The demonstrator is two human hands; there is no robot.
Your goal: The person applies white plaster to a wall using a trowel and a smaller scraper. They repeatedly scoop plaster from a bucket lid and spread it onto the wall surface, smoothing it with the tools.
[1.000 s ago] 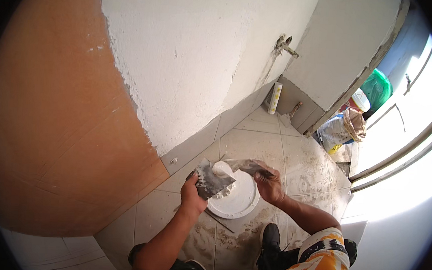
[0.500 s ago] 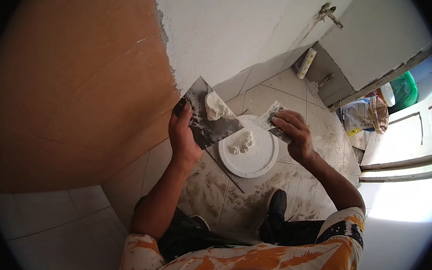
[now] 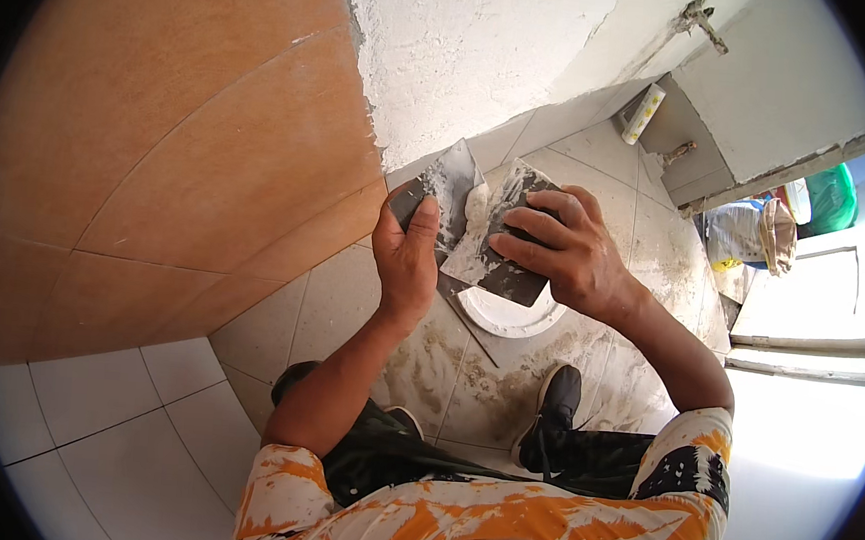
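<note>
White paste [image 3: 476, 205] sits between a left scraper [image 3: 450, 186] and a right scraper [image 3: 514, 279], both held above a round white dish [image 3: 519, 328] on the tiled floor [image 3: 334, 308]. The left hand [image 3: 405, 266] is closed on the left scraper, thumb on top; the right hand [image 3: 576, 255] grips the other, fingers spread across it.

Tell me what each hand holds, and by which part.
Left hand: a putty knife, by its dark left edge. Right hand: a second putty knife, by its dark right side.
</note>
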